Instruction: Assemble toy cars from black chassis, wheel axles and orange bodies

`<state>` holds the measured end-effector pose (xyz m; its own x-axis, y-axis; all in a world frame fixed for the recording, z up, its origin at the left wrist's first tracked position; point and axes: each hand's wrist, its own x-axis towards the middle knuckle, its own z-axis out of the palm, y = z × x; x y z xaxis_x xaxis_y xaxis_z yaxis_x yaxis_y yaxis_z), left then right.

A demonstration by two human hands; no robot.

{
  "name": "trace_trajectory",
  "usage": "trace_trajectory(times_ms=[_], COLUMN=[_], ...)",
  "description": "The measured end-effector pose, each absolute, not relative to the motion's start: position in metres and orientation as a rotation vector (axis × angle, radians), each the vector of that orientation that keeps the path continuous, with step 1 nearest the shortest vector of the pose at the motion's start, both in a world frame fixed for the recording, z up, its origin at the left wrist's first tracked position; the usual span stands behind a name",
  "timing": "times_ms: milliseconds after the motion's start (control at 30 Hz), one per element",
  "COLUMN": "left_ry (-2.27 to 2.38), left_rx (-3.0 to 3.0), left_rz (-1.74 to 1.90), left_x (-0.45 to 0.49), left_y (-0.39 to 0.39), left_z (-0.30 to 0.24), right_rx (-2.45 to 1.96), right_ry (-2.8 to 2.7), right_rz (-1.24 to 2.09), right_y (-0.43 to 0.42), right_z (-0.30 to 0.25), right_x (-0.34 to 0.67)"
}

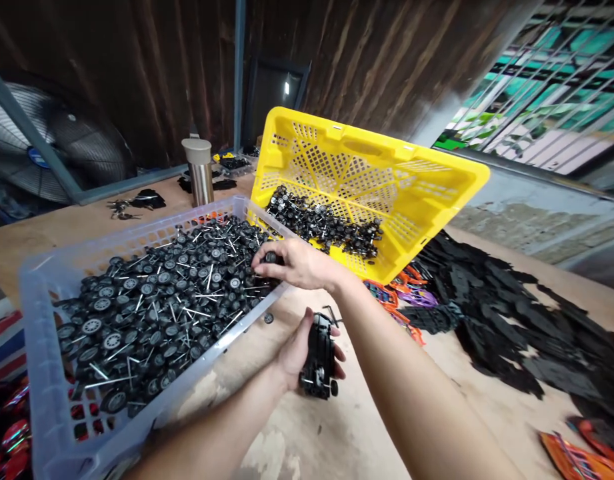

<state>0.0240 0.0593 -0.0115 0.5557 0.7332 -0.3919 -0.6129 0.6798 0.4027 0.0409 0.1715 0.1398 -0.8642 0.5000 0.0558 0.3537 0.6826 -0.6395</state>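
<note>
The basket [47, 373] at eight o'clock is pale, translucent lavender-white with a slotted wall, and it is filled with black wheels [151, 313] that have grey hubs and shiny silver axle pins. At one o'clock the crate [417, 180] is bright yellow with a lattice of small holes, holding more black wheels. The left hand [299, 350] grips a glossy black toy chassis [319, 357]. At three o'clock lies a heap of matt black plastic parts [511, 327], with orange and purple pieces [404, 293] at its edge. The bench [327, 433] is tan wood with pale worn patches. At eleven o'clock stands a steel tumbler [201, 172] with a beige lid.
</note>
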Motion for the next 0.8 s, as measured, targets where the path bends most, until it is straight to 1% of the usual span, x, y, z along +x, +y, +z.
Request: trace_trajectory(times_ms=[67,200,333,400,500,667,733,800], left_ry=[0.545,0.545,0.545,0.527,0.513,0.526,0.557,0.590], left_rx=[0.210,0.224,0.251,0.258,0.262,0.316,0.321,0.320], left_rz=[0.785,0.765,0.762,0.801,0.809,0.781,0.742,0.701], left_x=[0.023,0.024,0.020,0.017,0.017,0.023,0.023,0.021], left_y=[0.059,0.057,0.058,0.059,0.059,0.057,0.056,0.055], left_z=[-0.011,-0.009,-0.003,-0.001,-0.004,-0.010,-0.008,-0.005], right_rx=[-0.797,-0.841,-0.856,-0.848,-1.010,-1.186,-1.167,-1.132], right_ry=[-2.523,-2.286,-2.037,-1.905,-1.840,-2.003,-2.009,-2.024], right_rz=[0.857,0.955,0.948,0.945,0.820,0.670,0.587,0.575], right_y=[0.165,0.157,0.147,0.132,0.097,0.047,0.041,0.041], right_z=[0.136,0.139,0.155,0.151,0.118,0.045,0.034,0.033], right_x=[0.045,0.047,0.064,0.085,0.126,0.169,0.175,0.179])
